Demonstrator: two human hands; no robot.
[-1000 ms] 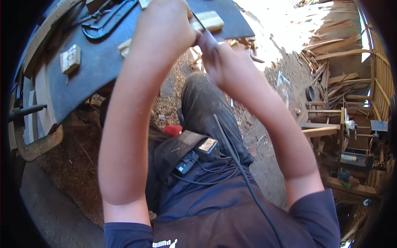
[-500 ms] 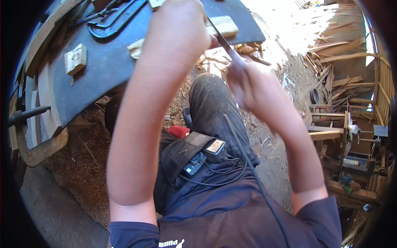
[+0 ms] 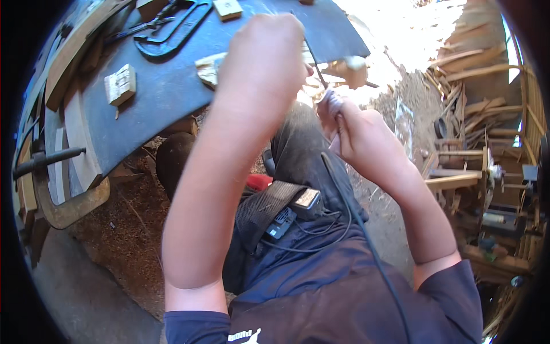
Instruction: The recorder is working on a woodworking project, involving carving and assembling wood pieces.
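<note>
Right hand point(image 3: 362, 131) grasps an apparent pale cloth point(image 3: 331, 103) at the lower end of a thin dark strip point(image 3: 313, 58), beside the left hand point(image 3: 268, 46), whose grip I cannot tell. Advisable: strip steady, cloth shielding skin.

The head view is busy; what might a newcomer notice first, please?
Probably the dark strip at top centre, which the left hand seems to grip and whose lower end meets pale cloth in the right hand. The black clamp on the blue table, upper left, comes next, then wood scraps at right.
</note>
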